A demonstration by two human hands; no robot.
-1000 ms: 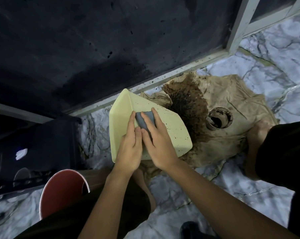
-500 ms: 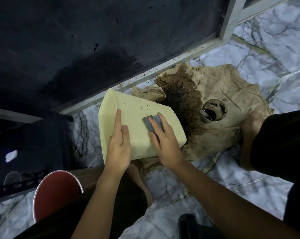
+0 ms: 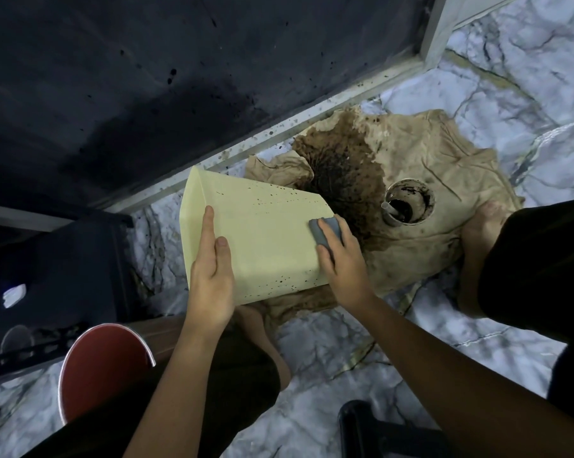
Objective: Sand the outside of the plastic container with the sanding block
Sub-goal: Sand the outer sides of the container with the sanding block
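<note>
- Marble-veined floor (image 3: 328, 352) fills the lower and right of the head view; a dark panel (image 3: 146, 77) spans the upper left.
- At centre, the pale yellow plastic container (image 3: 262, 239) lies on its side, tilted, speckled with dark spots.
- Left hand (image 3: 212, 279) rests on the container's left part, fingers straight.
- Right hand (image 3: 341, 262) presses the grey sanding block (image 3: 322, 231) against the container's right edge, fingers curled over it.
- Right of centre, a stained cloth (image 3: 411, 166) carries a small round cup (image 3: 407, 201).
- A red bucket (image 3: 97, 368) sits lower left.

Sanding block (image 3: 323, 230) on plastic container (image 3: 265, 239)
</note>
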